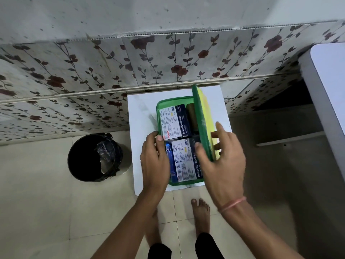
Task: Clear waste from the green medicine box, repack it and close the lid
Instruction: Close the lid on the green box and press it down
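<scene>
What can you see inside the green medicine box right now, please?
Inside the green medicine box: two dressing cartons, a brown roll and a blue pack. The raised lid and both hands hide the rest.

Packed green medicine box (161,109), lid (202,124) upright, on white stool (138,116)
</scene>
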